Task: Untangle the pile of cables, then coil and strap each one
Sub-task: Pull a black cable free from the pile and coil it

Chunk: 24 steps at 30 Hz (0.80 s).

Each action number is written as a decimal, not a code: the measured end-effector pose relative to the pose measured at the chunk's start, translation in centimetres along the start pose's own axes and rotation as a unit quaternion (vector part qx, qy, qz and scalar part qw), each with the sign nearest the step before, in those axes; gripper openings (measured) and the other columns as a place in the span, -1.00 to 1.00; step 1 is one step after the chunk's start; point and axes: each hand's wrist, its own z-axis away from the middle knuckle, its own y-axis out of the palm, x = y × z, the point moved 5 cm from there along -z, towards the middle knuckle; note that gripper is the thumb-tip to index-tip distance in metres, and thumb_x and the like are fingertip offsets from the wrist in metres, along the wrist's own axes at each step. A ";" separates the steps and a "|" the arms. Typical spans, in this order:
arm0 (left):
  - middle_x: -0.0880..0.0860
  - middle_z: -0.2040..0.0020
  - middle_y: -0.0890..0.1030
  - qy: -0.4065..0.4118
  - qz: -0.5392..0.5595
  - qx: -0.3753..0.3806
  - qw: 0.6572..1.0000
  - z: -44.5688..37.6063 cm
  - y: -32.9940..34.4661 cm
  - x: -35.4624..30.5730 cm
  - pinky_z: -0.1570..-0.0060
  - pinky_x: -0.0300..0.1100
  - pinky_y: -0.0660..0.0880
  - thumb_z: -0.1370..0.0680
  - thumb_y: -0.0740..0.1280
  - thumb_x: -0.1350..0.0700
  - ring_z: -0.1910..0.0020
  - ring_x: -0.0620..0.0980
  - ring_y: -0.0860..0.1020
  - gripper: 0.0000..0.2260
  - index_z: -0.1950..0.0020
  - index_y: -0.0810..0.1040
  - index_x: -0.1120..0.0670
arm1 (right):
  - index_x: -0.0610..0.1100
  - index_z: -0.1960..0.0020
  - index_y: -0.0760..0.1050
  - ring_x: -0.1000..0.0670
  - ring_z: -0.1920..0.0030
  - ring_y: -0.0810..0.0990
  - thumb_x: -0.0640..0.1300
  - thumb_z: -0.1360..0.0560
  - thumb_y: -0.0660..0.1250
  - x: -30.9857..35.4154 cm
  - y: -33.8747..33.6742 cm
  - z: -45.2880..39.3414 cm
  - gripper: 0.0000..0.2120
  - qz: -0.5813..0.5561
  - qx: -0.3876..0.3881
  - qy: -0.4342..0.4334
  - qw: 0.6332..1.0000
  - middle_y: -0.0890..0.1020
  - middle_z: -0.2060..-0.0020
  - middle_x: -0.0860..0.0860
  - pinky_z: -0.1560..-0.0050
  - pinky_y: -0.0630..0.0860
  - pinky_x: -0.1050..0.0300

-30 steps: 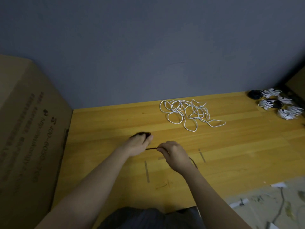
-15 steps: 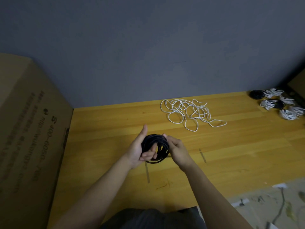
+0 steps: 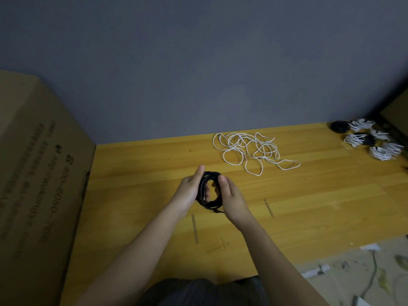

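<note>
A: Where is the black cable coil?
B: Between both palms; the left hand and right hand grip its sides. The tangled white cables lie beyond the right hand.

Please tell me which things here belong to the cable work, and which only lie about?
Belong to the job:
- black cable coil, held between left hand and right hand
- tangled white cables
- finished bundles, far right

Only lying about:
- cardboard box
- tape marks on the table
</note>
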 end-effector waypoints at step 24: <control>-0.02 0.31 0.64 0.065 0.027 -0.019 0.997 1.0 1.9 0.3 0.14 -0.23 0.57 -0.55 0.29 -0.09 0.25 -0.12 0.63 -0.71 -0.06 0.41 0.12 | -0.14 -0.08 0.49 0.24 0.22 0.48 -0.08 -0.66 0.08 0.5 -1.3 -0.3 -0.76 -0.018 -0.057 -0.011 0.998 0.53 0.22 0.13 0.16 0.38 0.31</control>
